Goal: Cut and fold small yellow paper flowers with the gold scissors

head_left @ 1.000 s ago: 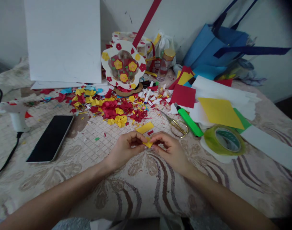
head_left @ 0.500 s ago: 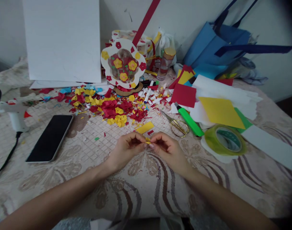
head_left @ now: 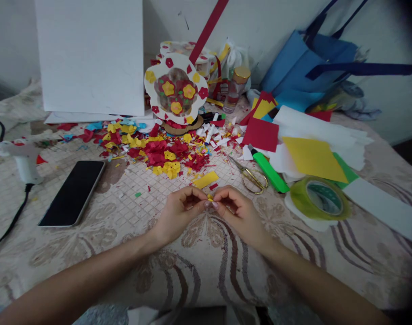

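Fingertips of my left hand point(head_left: 180, 210) and my right hand point(head_left: 238, 212) meet over the table, both pinching one small piece of yellow paper point(head_left: 210, 197). Most of that piece is hidden behind the fingers. Just beyond it lie a yellow paper strip point(head_left: 206, 179) and a small red scrap point(head_left: 213, 186). To the right of the strip rest gold-handled scissors point(head_left: 255, 181) and a green box cutter point(head_left: 270, 170). Farther back is a heap of red and yellow paper flowers point(head_left: 158, 153) among many cut scraps.
A flower-shaped decorated piece point(head_left: 176, 90) stands behind the heap. At left are a phone point(head_left: 73, 194) and a white glue gun point(head_left: 25, 162). On the right lie a tape roll point(head_left: 319, 198), a yellow sheet point(head_left: 314, 158) and a red sheet point(head_left: 261, 134). A blue bag point(head_left: 287, 67) leans behind.
Both hands stay together at nearly the same spot. Less of the yellow piece shows between the fingertips. The whole view has shifted slightly.
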Tool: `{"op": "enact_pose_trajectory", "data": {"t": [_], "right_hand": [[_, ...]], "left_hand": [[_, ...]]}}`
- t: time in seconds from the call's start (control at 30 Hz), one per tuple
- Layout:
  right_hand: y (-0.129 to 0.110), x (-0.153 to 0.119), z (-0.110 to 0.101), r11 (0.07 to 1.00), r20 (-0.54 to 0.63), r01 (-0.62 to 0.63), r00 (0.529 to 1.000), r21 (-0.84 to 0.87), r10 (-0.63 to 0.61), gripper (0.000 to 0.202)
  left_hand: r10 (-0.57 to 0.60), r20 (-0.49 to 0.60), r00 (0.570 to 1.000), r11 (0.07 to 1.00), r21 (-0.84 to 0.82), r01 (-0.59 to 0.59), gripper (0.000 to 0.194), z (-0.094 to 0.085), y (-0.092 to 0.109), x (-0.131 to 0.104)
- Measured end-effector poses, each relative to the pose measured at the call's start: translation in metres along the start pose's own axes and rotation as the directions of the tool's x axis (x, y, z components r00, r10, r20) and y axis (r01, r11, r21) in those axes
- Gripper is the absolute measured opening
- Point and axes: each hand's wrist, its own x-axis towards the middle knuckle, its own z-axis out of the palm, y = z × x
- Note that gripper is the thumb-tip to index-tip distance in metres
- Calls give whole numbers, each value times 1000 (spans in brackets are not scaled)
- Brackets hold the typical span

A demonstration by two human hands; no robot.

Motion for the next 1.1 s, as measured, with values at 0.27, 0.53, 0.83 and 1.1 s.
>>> {"op": "enact_pose_trajectory", "data": {"t": [0.27,0.53,0.83,1.1], "right_hand": [[-2,1,6,977,0,-162,987,139,163,5],[-2,1,7,975,-13,-170,985,143,174,7],[-3,1,8,973,-25,-148,988,179,155,10],[-3,0,10,979,-37,-135,989,152,143,8]], "left_hand": [[9,-19,1000,999,31,-8,18,2,-1,-1],[1,-24,1000,1000,-12,-1,21,1,-5,-1],[10,-38,999,1000,10,-10,20,2,-4,0],[-13,-43,999,1000,-19,13,21,2,-3,0]]}}
